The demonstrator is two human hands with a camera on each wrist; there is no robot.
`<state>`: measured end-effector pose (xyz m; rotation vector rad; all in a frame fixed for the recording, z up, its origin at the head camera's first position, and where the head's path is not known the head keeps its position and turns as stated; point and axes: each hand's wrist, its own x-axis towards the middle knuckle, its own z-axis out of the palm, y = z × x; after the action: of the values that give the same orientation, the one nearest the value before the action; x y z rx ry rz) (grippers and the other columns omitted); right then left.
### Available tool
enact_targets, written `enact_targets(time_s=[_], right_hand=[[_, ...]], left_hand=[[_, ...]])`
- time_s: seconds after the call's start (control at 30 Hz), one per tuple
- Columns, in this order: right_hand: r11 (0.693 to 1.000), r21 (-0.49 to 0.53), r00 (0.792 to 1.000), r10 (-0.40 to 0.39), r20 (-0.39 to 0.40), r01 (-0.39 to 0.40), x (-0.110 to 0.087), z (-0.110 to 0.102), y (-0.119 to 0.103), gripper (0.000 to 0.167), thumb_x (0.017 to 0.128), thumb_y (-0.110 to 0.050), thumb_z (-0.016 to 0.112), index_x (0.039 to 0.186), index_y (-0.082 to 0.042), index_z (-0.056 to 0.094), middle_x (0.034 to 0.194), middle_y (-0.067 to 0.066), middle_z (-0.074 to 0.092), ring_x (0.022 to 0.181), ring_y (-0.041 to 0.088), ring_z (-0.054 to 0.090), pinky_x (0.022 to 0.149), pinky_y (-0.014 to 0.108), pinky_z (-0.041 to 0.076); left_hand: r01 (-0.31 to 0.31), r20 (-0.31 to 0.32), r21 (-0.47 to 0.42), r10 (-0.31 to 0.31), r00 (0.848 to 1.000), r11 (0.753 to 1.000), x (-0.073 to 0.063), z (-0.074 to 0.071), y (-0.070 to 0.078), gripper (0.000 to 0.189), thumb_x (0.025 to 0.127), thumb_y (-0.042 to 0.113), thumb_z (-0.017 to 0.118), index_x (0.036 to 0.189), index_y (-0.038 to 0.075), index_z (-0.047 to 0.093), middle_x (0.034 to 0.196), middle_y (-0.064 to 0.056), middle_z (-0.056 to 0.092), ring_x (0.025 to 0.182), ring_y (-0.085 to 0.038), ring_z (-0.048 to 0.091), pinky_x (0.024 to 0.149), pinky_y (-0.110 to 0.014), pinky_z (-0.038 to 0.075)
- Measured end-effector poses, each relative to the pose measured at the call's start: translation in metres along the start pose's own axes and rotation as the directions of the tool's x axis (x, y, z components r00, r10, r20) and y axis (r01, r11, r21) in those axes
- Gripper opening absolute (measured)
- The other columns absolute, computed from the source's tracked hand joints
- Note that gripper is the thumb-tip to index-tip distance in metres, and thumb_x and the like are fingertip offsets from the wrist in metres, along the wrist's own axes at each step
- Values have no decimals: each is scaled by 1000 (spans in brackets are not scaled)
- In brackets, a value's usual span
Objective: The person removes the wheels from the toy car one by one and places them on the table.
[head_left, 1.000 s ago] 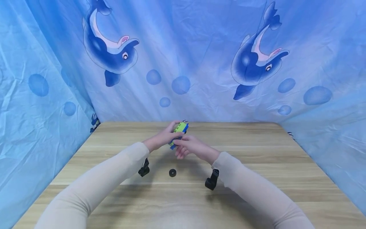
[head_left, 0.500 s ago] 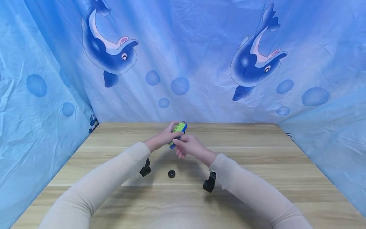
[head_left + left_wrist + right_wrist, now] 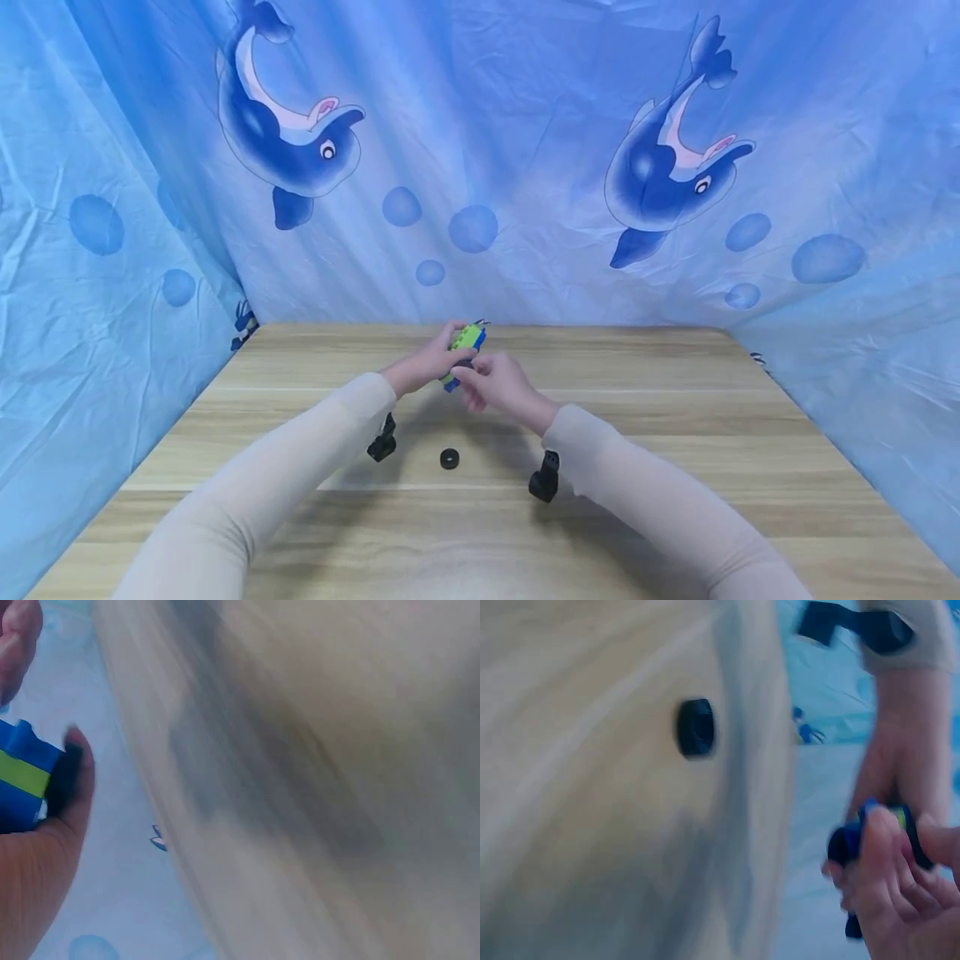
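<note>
The left hand has its fingers clamped round a green and blue block toy, thumb lying across it. The right hand has its thumb and forefinger pinched on a dark wheel at the toy's near part (blur hides whether that wheel is seated). Both hands hold this above the desk, towards its far edge, with a dolphin-printed curtain rising behind. A loose black wheel lies between the sleeved forearms, well in from the side edges; desk surface stretches out left and right.
</note>
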<state>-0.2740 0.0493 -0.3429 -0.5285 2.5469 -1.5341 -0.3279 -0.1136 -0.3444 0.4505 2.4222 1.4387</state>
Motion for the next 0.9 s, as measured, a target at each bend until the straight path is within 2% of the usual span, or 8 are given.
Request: enact_targets(time_s=[0.17, 0.33, 0.4, 0.5, 0.57, 0.63, 0.8, 0.9], right_hand=[[997, 81, 1000, 14, 15, -15, 3, -5, 2, 38, 92, -31, 66, 80, 5, 66, 65, 11, 67, 56, 20, 66, 70, 51, 57], [986, 165, 993, 57, -107, -39, 2, -5, 3, 29, 85, -24, 75, 90, 3, 65, 72, 11, 68, 58, 18, 67, 67, 44, 59], [973, 228, 986, 80, -148, -45, 3, -4, 3, 27, 83, -19, 78, 94, 0, 62, 75, 10, 68, 60, 18, 67, 68, 44, 59], [957, 288, 982, 87, -168, -36, 5, -5, 3, 27, 81, -14, 78, 96, 0, 61, 78, 12, 69, 64, 22, 68, 73, 48, 58], [949, 315, 982, 89, -166, -32, 5, -6, 4, 25, 82, -13, 77, 99, -1, 63, 82, 12, 70, 70, 27, 70, 78, 50, 57], [941, 337, 983, 96, -158, -38, 4, -7, 5, 23, 84, -12, 76, 101, -1, 66, 90, 12, 72, 79, 31, 71, 82, 49, 56], [913, 396, 985, 149, -89, -102, 0, -15, 9, 23, 88, -10, 70, 111, -5, 70, 112, 10, 71, 91, 25, 72, 90, 38, 54], [908, 391, 982, 185, -48, -152, -4, -20, 10, 25, 90, -9, 68, 114, -7, 69, 118, 9, 68, 95, 23, 71, 95, 36, 52]], left_hand=[[-15, -11, -35, 15, 1000, 999, 1, -1, -5, 60, 100, 27, 50, 150, 20, 18, 122, -19, 51, 97, -22, 57, 74, -28, 50], [-11, -13, -73, 10, 1000, 997, -1, 1, -3, 60, 101, 24, 50, 150, 18, 18, 127, -22, 50, 95, -23, 61, 74, -28, 53], [-9, -14, -88, 7, 1000, 996, -2, 1, 0, 61, 101, 24, 50, 151, 17, 16, 130, -23, 48, 95, -23, 61, 74, -29, 53], [-1, -13, -101, 0, 1000, 995, -3, 0, 3, 64, 100, 25, 50, 152, 16, 13, 136, -23, 44, 95, -24, 62, 75, -29, 54], [0, -18, -85, -2, 1000, 996, -3, -1, 3, 65, 101, 26, 49, 153, 15, 11, 137, -23, 42, 96, -24, 61, 75, -29, 53], [14, -15, -94, -15, 1000, 995, -4, -2, 2, 65, 101, 25, 49, 153, 17, 11, 138, -23, 41, 101, -31, 62, 78, -33, 55], [51, -21, -96, -54, 998, 994, -7, -3, -1, 64, 101, 26, 48, 153, 21, 11, 138, -25, 42, 111, -45, 58, 83, -43, 55], [64, -27, -91, -67, 997, 994, -8, -2, -2, 65, 101, 27, 49, 153, 22, 12, 139, -25, 41, 112, -45, 57, 86, -46, 54]])
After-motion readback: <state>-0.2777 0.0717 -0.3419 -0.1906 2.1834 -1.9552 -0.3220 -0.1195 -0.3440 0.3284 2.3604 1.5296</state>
